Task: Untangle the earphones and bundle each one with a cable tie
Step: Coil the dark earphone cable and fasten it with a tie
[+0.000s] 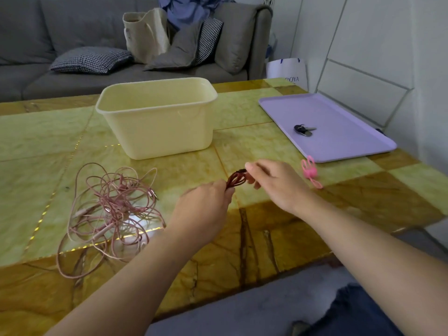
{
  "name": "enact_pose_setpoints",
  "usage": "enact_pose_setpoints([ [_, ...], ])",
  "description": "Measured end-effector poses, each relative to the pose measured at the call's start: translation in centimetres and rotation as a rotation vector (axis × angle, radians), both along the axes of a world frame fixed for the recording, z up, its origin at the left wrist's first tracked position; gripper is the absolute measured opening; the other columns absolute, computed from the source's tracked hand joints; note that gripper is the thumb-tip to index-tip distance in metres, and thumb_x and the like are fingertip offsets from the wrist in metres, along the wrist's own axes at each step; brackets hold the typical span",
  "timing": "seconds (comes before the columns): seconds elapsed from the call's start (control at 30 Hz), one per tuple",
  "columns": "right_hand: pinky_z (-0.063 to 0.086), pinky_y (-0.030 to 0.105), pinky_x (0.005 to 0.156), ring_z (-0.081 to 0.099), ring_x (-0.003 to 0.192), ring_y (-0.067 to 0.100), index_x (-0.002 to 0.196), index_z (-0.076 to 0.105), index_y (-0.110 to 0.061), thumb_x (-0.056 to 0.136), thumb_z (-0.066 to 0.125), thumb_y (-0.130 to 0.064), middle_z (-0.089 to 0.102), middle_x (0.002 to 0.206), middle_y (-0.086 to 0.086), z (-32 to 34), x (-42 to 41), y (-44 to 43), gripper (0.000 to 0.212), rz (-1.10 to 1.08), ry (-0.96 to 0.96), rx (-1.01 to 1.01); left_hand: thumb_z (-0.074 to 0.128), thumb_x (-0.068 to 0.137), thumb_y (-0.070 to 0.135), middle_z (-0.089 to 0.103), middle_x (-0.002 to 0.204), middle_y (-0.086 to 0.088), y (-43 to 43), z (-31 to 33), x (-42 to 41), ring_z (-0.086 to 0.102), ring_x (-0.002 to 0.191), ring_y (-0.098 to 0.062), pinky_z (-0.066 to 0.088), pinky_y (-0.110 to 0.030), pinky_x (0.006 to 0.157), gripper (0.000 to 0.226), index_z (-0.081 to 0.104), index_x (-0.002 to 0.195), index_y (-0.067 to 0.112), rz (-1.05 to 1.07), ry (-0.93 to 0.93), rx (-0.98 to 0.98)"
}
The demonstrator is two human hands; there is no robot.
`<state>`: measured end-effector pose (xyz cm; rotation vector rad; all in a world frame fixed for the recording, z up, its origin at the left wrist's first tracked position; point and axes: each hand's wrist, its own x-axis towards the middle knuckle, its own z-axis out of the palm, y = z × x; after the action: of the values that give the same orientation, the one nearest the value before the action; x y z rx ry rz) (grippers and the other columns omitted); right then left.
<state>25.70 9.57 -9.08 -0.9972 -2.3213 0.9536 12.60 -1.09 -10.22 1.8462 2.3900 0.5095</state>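
Observation:
A tangled heap of pink earphone cables (pixel 114 209) lies on the table at the left, with plugs and earbuds sticking out of it. Between my two hands is a small dark red coil of cable (pixel 236 178), held above the table. My left hand (pixel 206 207) pinches its lower end and my right hand (pixel 274 183) pinches its upper end with thumb and fingers. A pink cable tie (pixel 310 172) lies on the table just right of my right hand.
A cream plastic bin (pixel 155 117) stands behind my hands. A lilac tray (pixel 339 112) at the right carries a bunch of keys (pixel 303 129). Beyond the table (pixel 36 137) is a grey sofa (pixel 72 32) with cushions and a tote bag.

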Motion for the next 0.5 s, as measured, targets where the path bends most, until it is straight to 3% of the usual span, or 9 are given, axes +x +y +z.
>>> enact_pose_setpoints([
  [0.1, 0.046, 0.043, 0.088, 0.056, 0.098, 0.021, 0.094, 0.063, -0.017, 0.094, 0.052, -0.030, 0.063, 0.101, -0.001, -0.8, 2.0, 1.7, 0.017, -0.202, -0.080, 0.387, 0.027, 0.101, 0.039, 0.061, 0.087, 0.000, 0.0, 0.0, 0.6, 0.059, 0.081, -0.027, 0.049, -0.042, 0.074, 0.034, 0.052, 0.090, 0.019, 0.009, -0.120, 0.020],
  [0.17, 0.040, 0.041, 0.096, 0.045, 0.116, 0.026, 0.110, 0.061, -0.018, 0.090, 0.056, -0.024, 0.054, 0.121, 0.004, -1.5, 3.7, 3.4, 0.022, -0.306, -0.236, 0.511, 0.027, 0.100, 0.039, 0.061, 0.085, 0.002, -0.2, -0.1, 0.7, 0.059, 0.079, -0.025, 0.049, -0.042, 0.074, 0.034, 0.052, 0.089, 0.019, 0.013, -0.147, 0.020],
  [0.27, 0.038, 0.040, 0.097, 0.040, 0.123, 0.031, 0.126, 0.055, -0.014, 0.090, 0.052, -0.015, 0.046, 0.134, 0.009, -2.8, 6.0, 5.6, 0.036, -0.344, -0.440, 0.444, 0.028, 0.100, 0.039, 0.059, 0.081, 0.003, -0.6, -0.1, 0.6, 0.058, 0.076, -0.024, 0.049, -0.041, 0.071, 0.033, 0.051, 0.086, 0.020, 0.007, -0.146, 0.021],
  [0.33, 0.042, 0.036, 0.091, 0.048, 0.116, 0.031, 0.121, 0.060, -0.012, 0.093, 0.047, -0.012, 0.051, 0.130, 0.010, -3.5, 6.7, 6.4, 0.030, -0.324, -0.458, 0.369, 0.028, 0.100, 0.039, 0.059, 0.080, 0.003, -0.6, -0.2, 0.5, 0.058, 0.075, -0.024, 0.049, -0.041, 0.070, 0.033, 0.051, 0.086, 0.020, 0.009, -0.140, 0.019],
  [0.43, 0.046, 0.029, 0.087, 0.061, 0.101, 0.023, 0.110, 0.067, -0.011, 0.092, 0.055, -0.009, 0.060, 0.124, 0.009, -3.3, 6.4, 6.4, 0.022, -0.311, -0.283, 0.269, 0.029, 0.100, 0.037, 0.057, 0.078, 0.007, -0.7, 0.0, 0.7, 0.056, 0.073, -0.018, 0.047, -0.036, 0.067, 0.031, 0.050, 0.083, 0.022, 0.007, -0.202, 0.037],
  [0.5, 0.046, 0.018, 0.079, 0.064, 0.094, 0.010, 0.111, 0.068, -0.013, 0.089, 0.063, -0.012, 0.060, 0.125, -0.001, -2.2, 5.3, 5.5, 0.023, -0.251, -0.116, 0.110, 0.030, 0.101, 0.034, 0.053, 0.072, 0.011, -0.6, 0.5, 0.8, 0.051, 0.063, -0.009, 0.040, -0.025, 0.056, 0.032, 0.049, 0.078, 0.023, 0.016, -0.329, 0.050],
])
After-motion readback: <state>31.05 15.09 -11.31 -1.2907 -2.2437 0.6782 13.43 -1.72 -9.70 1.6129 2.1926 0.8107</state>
